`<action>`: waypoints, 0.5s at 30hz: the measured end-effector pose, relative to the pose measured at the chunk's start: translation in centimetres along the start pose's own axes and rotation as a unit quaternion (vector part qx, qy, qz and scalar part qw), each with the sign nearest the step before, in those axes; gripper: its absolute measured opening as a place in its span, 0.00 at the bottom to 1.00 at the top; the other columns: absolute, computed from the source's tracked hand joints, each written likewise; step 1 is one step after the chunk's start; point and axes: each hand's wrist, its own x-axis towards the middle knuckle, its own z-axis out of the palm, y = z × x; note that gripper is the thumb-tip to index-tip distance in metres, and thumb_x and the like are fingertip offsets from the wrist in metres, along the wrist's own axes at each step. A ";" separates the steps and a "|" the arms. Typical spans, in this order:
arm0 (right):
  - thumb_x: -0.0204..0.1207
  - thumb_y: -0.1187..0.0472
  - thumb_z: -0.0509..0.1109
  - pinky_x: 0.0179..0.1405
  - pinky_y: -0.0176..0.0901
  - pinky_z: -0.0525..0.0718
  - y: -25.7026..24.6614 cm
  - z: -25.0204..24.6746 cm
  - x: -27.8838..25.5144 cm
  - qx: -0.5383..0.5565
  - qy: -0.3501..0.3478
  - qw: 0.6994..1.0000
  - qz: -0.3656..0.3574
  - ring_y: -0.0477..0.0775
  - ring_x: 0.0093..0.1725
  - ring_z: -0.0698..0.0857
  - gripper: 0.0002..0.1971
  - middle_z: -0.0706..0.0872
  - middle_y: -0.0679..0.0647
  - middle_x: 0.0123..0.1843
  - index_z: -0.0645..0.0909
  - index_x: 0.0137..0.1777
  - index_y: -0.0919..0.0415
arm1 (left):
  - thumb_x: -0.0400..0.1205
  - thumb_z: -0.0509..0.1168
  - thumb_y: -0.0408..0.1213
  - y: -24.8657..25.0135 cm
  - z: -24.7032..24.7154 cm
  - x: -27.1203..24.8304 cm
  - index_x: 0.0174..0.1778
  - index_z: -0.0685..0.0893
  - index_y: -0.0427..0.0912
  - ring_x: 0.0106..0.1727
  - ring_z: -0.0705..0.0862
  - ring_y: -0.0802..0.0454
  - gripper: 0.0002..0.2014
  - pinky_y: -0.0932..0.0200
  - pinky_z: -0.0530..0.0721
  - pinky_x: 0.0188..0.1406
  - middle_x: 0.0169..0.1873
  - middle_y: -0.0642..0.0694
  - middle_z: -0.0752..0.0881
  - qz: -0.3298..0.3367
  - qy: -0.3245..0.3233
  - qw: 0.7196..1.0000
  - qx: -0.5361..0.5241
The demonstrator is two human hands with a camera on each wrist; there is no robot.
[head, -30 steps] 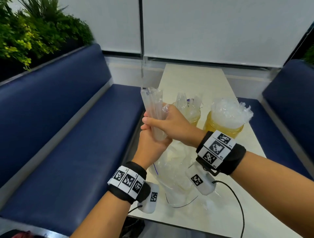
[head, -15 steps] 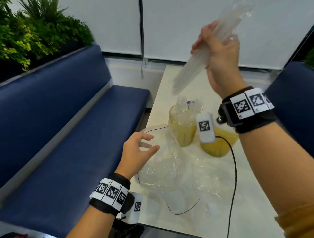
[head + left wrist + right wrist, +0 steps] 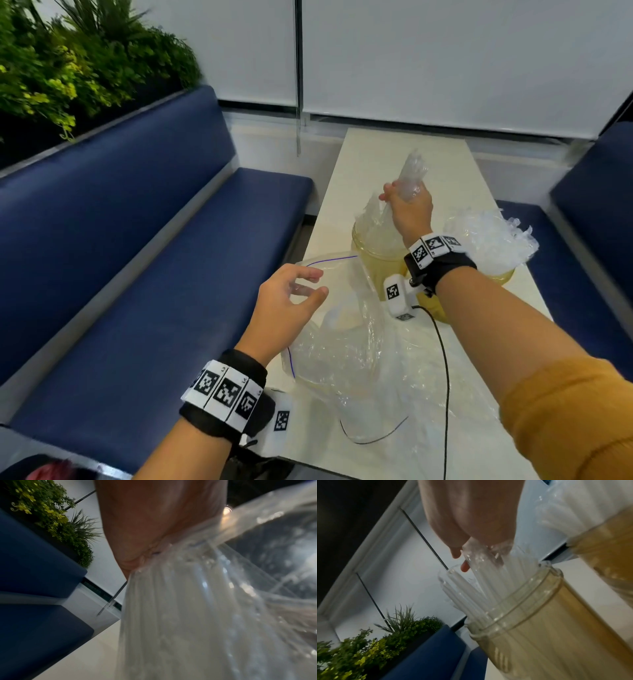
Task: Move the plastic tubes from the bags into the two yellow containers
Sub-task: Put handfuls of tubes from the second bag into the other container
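My right hand (image 3: 401,202) grips a bundle of clear plastic tubes (image 3: 411,171), its lower end inside the left yellow container (image 3: 373,263). The right wrist view shows my right hand (image 3: 471,527) above the tubes (image 3: 488,577), which fan out of that container's (image 3: 539,628) mouth. The right yellow container (image 3: 503,275) is packed with tubes (image 3: 486,236). My left hand (image 3: 308,287) sits at the mouth of a clear zip bag (image 3: 342,349), fingers curled. In the left wrist view the bag's (image 3: 205,601) plastic gathers into my left hand (image 3: 154,513).
The cream table (image 3: 394,154) is narrow, with blue benches (image 3: 137,274) on both sides. More crumpled clear plastic (image 3: 428,394) lies on the near table. A black cable (image 3: 445,370) trails from my right wrist across it. Plants (image 3: 68,68) stand behind the left bench.
Both hands held the bundle over the bag a second ago. The left hand let go and dropped to the bag. The right hand lifted the bundle high, then lowered it into the left container.
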 end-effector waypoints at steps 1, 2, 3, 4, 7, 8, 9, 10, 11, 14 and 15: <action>0.72 0.52 0.78 0.63 0.59 0.86 0.4 0.0 -0.1 -0.024 0.003 1.000 0.015 0.54 0.52 0.90 0.12 0.93 0.53 0.46 0.88 0.52 0.56 | 0.81 0.75 0.41 0.0 0.0 0.1 0.57 0.88 0.52 0.49 0.89 0.63 0.09 0.50 0.92 0.55 0.56 0.58 0.88 -0.001 0.001 1.000 -0.002; 0.70 0.52 0.81 0.61 0.57 0.86 0.5 -0.1 -0.2 -0.042 0.001 0.999 0.029 0.56 0.53 0.90 0.13 0.92 0.53 0.48 0.90 0.51 0.57 | 0.81 0.75 0.41 0.0 0.0 0.2 0.56 0.88 0.51 0.49 0.89 0.63 0.09 0.49 0.92 0.55 0.56 0.57 0.88 -0.001 0.001 1.000 -0.003; 0.68 0.54 0.83 0.58 0.54 0.87 0.5 -0.1 -0.2 -0.052 -0.004 0.998 0.037 0.57 0.53 0.89 0.13 0.91 0.52 0.47 0.90 0.49 0.57 | 0.81 0.75 0.41 0.0 0.0 0.3 0.56 0.88 0.51 0.49 0.89 0.62 0.09 0.48 0.92 0.55 0.56 0.57 0.88 -0.002 0.002 1.000 -0.006; 0.66 0.55 0.86 0.53 0.49 0.86 0.2 -0.3 -0.3 -0.064 -0.008 0.997 0.032 0.57 0.52 0.88 0.14 0.87 0.50 0.44 0.88 0.48 0.57 | 0.81 0.75 0.40 0.0 0.0 0.4 0.56 0.88 0.51 0.49 0.89 0.61 0.08 0.47 0.92 0.55 0.55 0.57 0.89 -0.003 0.002 1.000 -0.010; 0.58 0.52 0.90 0.52 0.37 0.79 -0.7 -1.1 0.0 -0.089 0.010 0.994 -0.062 0.50 0.56 0.82 0.37 0.82 0.49 0.54 0.77 0.67 0.55 | 0.81 0.75 0.41 0.1 0.2 0.6 0.56 0.89 0.52 0.50 0.90 0.59 0.08 0.45 0.92 0.55 0.55 0.57 0.89 -0.008 0.001 1.000 -0.014; 0.56 0.52 0.90 0.55 0.37 0.80 -1.1 -1.3 0.2 -0.069 0.020 0.993 -0.099 0.49 0.58 0.82 0.45 0.82 0.50 0.59 0.72 0.73 0.52 | 0.81 0.75 0.41 0.1 0.2 0.7 0.56 0.88 0.52 0.51 0.90 0.58 0.08 0.44 0.92 0.55 0.55 0.57 0.89 -0.009 0.000 1.000 -0.013; 0.56 0.52 0.90 0.60 0.38 0.81 -1.4 -1.4 0.5 -0.057 0.030 0.988 -0.138 0.49 0.61 0.82 0.49 0.81 0.50 0.63 0.69 0.76 0.50 | 0.81 0.75 0.41 0.1 0.3 0.8 0.55 0.88 0.53 0.51 0.90 0.57 0.08 0.44 0.92 0.55 0.55 0.58 0.89 -0.009 -0.001 1.000 -0.014; 0.58 0.52 0.89 0.64 0.40 0.80 -1.7 -1.6 0.8 -0.070 0.035 0.980 -0.185 0.50 0.64 0.81 0.48 0.80 0.51 0.66 0.67 0.77 0.49 | 0.81 0.75 0.42 0.2 0.4 0.8 0.55 0.88 0.54 0.51 0.90 0.57 0.08 0.44 0.92 0.55 0.55 0.58 0.89 -0.009 -0.002 1.000 -0.014; 0.63 0.53 0.86 0.68 0.41 0.78 -2.0 -1.6 1.1 -0.111 0.028 0.965 -0.236 0.52 0.69 0.79 0.46 0.79 0.52 0.70 0.67 0.79 0.49 | 0.81 0.74 0.42 0.2 0.5 0.9 0.55 0.88 0.54 0.52 0.90 0.57 0.08 0.45 0.92 0.55 0.55 0.59 0.89 -0.009 -0.003 1.000 -0.014; 0.84 0.54 0.68 0.78 0.49 0.71 -2.1 -1.4 1.6 -0.311 -0.070 0.893 -0.318 0.56 0.79 0.71 0.29 0.74 0.55 0.80 0.66 0.84 0.55 | 0.82 0.74 0.43 0.3 0.7 1.0 0.55 0.88 0.56 0.51 0.89 0.58 0.07 0.47 0.92 0.55 0.54 0.60 0.88 -0.007 -0.005 1.000 -0.010; 0.88 0.54 0.61 0.77 0.54 0.73 -1.5 -1.3 1.8 -0.369 -0.112 0.871 -0.305 0.59 0.79 0.71 0.25 0.74 0.57 0.80 0.66 0.83 0.57 | 0.82 0.74 0.44 0.4 0.8 1.0 0.55 0.87 0.57 0.51 0.89 0.58 0.07 0.47 0.92 0.55 0.54 0.60 0.88 -0.006 -0.007 1.000 -0.009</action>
